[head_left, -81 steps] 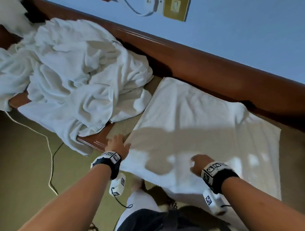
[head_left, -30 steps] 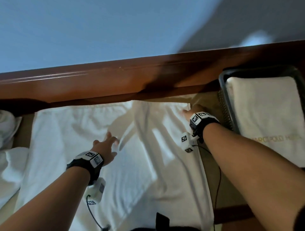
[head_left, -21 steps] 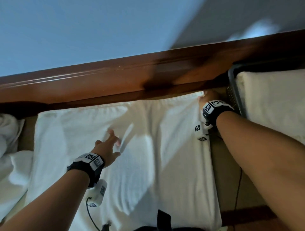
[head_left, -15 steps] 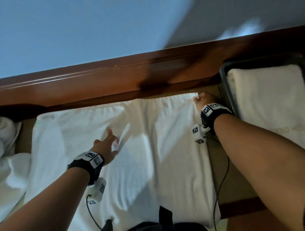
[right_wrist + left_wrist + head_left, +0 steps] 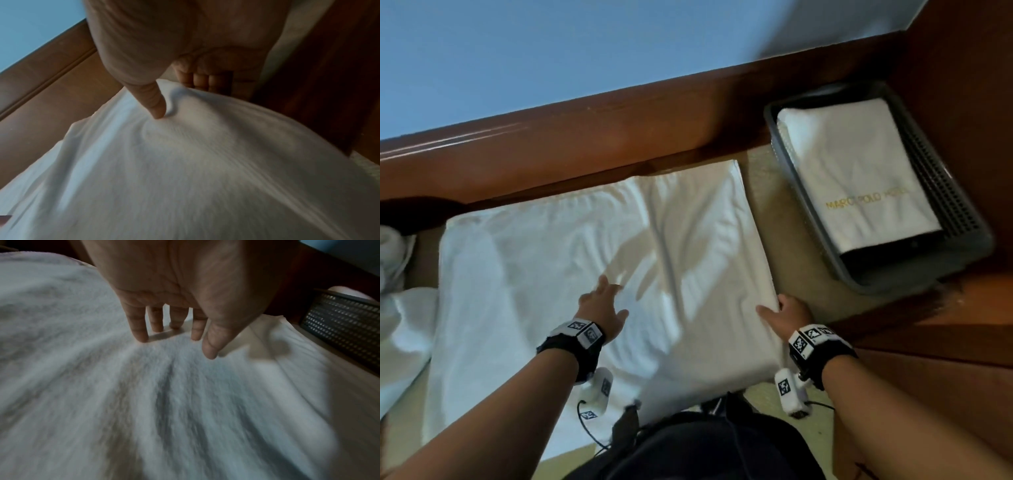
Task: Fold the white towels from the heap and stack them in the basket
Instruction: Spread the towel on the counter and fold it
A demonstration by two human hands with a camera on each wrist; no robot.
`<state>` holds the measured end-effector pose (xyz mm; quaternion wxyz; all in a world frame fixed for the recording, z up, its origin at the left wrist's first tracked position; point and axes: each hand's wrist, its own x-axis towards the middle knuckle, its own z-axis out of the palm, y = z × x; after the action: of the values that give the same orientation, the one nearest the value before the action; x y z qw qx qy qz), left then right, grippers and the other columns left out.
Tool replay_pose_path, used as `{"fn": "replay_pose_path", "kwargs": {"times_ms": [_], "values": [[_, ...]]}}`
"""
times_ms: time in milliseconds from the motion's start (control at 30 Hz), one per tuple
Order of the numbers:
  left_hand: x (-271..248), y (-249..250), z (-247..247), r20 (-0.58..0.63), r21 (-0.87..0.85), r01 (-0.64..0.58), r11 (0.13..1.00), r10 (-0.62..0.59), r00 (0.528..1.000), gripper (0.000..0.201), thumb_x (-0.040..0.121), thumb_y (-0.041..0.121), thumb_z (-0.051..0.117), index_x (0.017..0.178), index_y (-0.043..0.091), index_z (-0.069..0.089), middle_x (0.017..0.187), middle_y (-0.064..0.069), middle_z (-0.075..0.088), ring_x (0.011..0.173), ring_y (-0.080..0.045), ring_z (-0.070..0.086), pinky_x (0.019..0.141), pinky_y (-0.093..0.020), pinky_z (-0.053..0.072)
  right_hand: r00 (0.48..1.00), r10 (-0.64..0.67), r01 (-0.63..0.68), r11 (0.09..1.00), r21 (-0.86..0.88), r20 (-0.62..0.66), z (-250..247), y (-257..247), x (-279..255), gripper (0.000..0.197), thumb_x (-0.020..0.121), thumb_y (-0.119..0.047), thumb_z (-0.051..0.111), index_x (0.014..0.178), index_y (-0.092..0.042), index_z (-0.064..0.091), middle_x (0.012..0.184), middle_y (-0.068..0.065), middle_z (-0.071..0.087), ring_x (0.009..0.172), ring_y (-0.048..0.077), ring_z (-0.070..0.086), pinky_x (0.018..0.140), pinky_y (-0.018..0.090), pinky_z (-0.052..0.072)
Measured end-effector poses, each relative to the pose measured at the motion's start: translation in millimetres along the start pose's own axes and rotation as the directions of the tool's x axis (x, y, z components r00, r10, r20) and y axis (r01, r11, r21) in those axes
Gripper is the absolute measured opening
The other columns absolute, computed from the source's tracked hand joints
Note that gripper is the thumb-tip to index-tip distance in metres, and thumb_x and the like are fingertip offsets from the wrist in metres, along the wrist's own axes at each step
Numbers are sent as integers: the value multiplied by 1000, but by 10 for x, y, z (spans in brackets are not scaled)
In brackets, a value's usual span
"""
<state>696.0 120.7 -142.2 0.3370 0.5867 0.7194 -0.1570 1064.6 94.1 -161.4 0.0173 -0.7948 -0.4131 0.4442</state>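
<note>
Left hand (image 5: 602, 308) lies flat, fingers straight, on the towel (image 5: 551, 274); right hand (image 5: 787, 313) pinches its 3 o'clock edge. If that pinch slips (thick doubled layers), the fold could spring open before reaching the basket (image 5: 962, 192) at 2 o'clock.

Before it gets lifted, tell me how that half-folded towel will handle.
Likely floppy: the towel wrinkles and bulges where the right hand pinches its edge. Probably soft, unlikely to slip; its pile looks fuzzy under the left hand.
</note>
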Motion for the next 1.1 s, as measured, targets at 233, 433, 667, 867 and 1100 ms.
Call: {"fn": "replay_pose_path", "kwargs": {"times_ms": [233,433,667,867,1100], "values": [[-243,153,338,-76,-2,-24,1000,24,997,52,95,31,57,144,30,40,165,4,7,139,-36,28,106,-49,42,982,68,-64,998,26,-175,-107,482,33,36,99,-30,57,120,-2,61,127,21,62,115,35,60,92,36,45],[-393,209,543,-73,70,-37,997,42,996,52,95,32,57,144,32,39,164,5,7,137,-33,31,104,-49,44,981,10,15,992,129,-193,-198,640,-34,27,90,-32,67,105,-11,58,95,9,64,93,31,63,78,32,45],[-478,288,662,-49,104,-71,992,76,996,54,94,33,57,145,30,38,162,1,10,136,-35,31,105,-48,44,955,-106,116,993,19,-276,-90,1050,-395,27,78,-20,75,94,-18,52,97,9,56,81,28,56,70,33,45],[-539,404,677,-26,143,-74,987,78,997,57,96,33,56,149,29,35,164,-2,10,140,-36,27,108,-45,42,969,-32,45,998,46,-246,-181,1270,-486,18,89,-6,62,94,-21,53,79,2,59,77,26,57,69,30,43],[-614,386,689,-9,164,-111,980,114,993,58,96,30,57,150,29,34,164,-3,11,140,-37,30,111,-44,39,981,30,-25,999,29,-193,-286,1393,-483,14,90,-10,62,94,-21,53,77,-5,56,80,23,60,72,30,45]]}}
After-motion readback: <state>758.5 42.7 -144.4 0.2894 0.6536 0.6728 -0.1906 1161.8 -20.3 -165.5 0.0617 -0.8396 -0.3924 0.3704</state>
